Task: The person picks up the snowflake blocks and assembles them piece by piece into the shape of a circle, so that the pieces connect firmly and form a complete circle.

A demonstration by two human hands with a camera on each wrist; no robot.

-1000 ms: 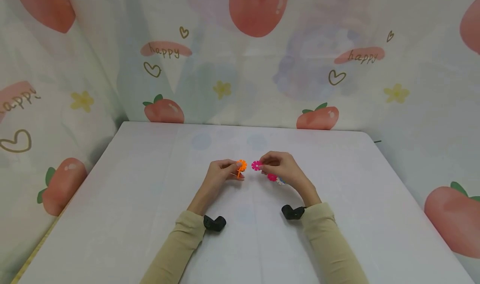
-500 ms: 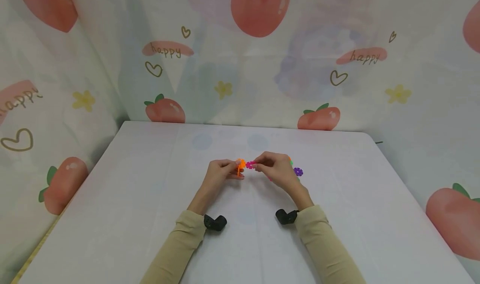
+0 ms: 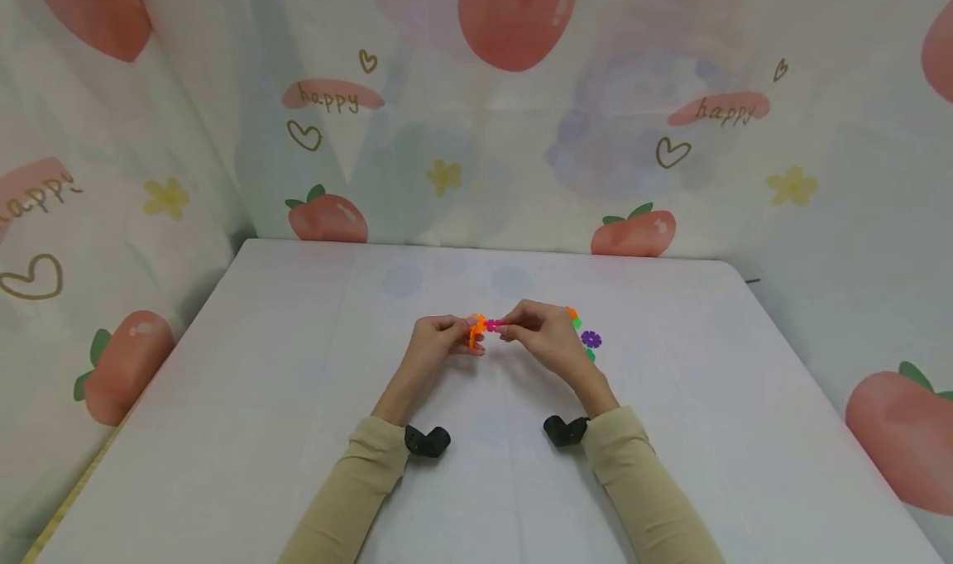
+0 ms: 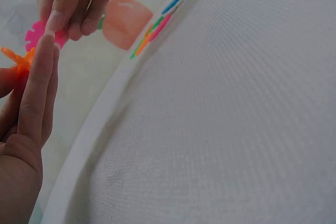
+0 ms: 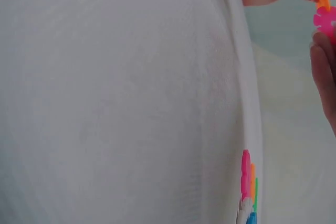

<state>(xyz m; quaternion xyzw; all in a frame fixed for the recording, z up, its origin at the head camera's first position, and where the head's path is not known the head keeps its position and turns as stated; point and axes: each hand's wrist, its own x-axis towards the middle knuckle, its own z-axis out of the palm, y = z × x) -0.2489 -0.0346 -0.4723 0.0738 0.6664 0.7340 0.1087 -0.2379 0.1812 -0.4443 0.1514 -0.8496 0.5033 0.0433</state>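
White table (image 3: 223, 465) with rounded far corners, pale fabric backdrop (image 3: 417, 68) behind and at both sides, printed with red fruit, yellow flowers, hearts and the word "happy".

Both hands are raised near the table's middle. Left hand (image 3: 439, 338): thumb and fingers clamped on orange notched pieces (image 3: 478, 326), which are set at angles to one another; number of pieces cannot be told. Right hand (image 3: 551, 336): fingertips together on a pink notched disc (image 3: 492, 325), pinched by its edge. Pink disc sits between the two hands, its near edge meeting the orange; whether the slots are engaged cannot be told.

Loose discs on the table, just beside the right hand in the head view: orange disc (image 3: 572, 313), green disc (image 3: 577, 323) touching or overlapping it, purple disc (image 3: 591, 339), and a second green disc (image 3: 590, 355), partly hidden by the hand. Left wrist view adds a blue disc (image 4: 172, 5) and a loose pink disc (image 4: 160, 28), seen edge-on. Khaki sleeves (image 3: 346, 481) on both arms; black wrist cameras (image 3: 428, 442) at the cuffs.
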